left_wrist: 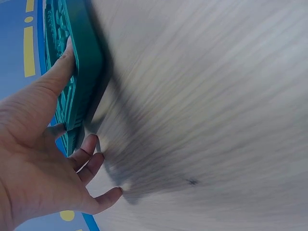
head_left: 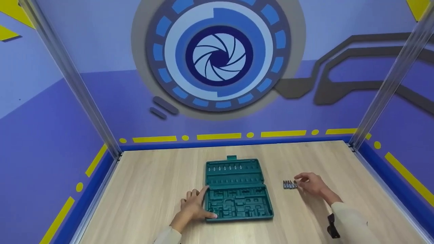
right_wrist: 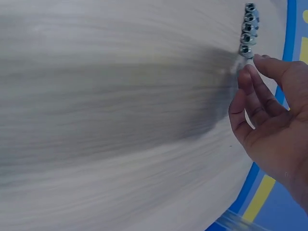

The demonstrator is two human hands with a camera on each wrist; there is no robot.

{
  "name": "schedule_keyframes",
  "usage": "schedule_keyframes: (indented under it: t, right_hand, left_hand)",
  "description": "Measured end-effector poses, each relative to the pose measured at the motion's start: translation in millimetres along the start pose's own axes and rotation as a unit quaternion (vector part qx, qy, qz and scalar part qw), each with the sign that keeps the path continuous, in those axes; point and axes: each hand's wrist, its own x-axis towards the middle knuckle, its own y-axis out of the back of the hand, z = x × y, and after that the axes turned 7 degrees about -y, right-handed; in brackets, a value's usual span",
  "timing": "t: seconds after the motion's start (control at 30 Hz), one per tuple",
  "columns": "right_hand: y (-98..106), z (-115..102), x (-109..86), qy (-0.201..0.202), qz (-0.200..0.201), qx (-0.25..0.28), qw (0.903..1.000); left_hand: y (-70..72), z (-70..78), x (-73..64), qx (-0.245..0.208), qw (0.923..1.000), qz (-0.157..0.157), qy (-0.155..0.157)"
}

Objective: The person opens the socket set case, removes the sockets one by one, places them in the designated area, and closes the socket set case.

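A green plastic case (head_left: 239,202) lies unfolded on the table, its moulded compartments facing up. My left hand (head_left: 194,206) rests at its left side, thumb laid over the front-left rim. In the left wrist view, my left hand (left_wrist: 45,168) has its index fingertip by the case's side (left_wrist: 89,62), other fingers loosely spread. Several small metal sockets (head_left: 288,184) stand in a short row right of the case. At the row's right end, my right hand (head_left: 312,184) pinches the last socket (right_wrist: 246,50); the contact is partly hidden.
Small silver bits (head_left: 224,167) fill part of the upper row in the case's lid. A latch tab (head_left: 232,157) sticks out at the far edge. The wooden table (head_left: 152,176) meets purple wall panels (head_left: 112,98) at the back and both sides. Metal posts (head_left: 84,98) stand at the corners.
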Motion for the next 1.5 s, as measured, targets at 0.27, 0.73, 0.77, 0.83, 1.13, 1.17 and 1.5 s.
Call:
schedule_keyframes:
  t: [0.27, 0.73, 0.77, 0.83, 1.13, 1.17, 1.5]
  right_hand:
    - [-6, -41, 23.5, 0.052, 0.001, 0.009, 0.9986]
    - [-115, -116, 60.4, 0.104, 0.026, 0.049, 0.9931]
    - [-119, -118, 61.1, 0.096, 0.030, 0.044, 0.9940]
    - [-125, -120, 62.7, 0.082, 0.043, 0.027, 0.9954]
    - [-133, -135, 78.0, 0.021, 0.040, -0.061, 0.9971]
    - [-134, -138, 79.4, 0.013, 0.037, -0.073, 0.9966]
    - [-141, -155, 96.6, -0.070, 0.034, -0.028, 0.9966]
  left_hand:
    - [0.6, 0.5, 0.8, 0.010, 0.9999, 0.000, 0.004]
    - [-12.1, -0.6, 2.5, -0.003, 0.9994, -0.019, 0.028]
    - [-13.4, -2.0, 1.8, -0.003, 0.9993, -0.020, 0.031]
    - [-15.5, -4.5, 1.0, -0.004, 0.9993, -0.020, 0.031]
    - [-14.5, -9.6, 3.6, 0.014, 0.9994, -0.022, 0.021]
    - [-13.5, -9.0, 3.4, 0.009, 0.9995, -0.024, 0.020]
    - [-7.2, -13.6, 12.4, 0.002, 0.9998, -0.015, 0.011]
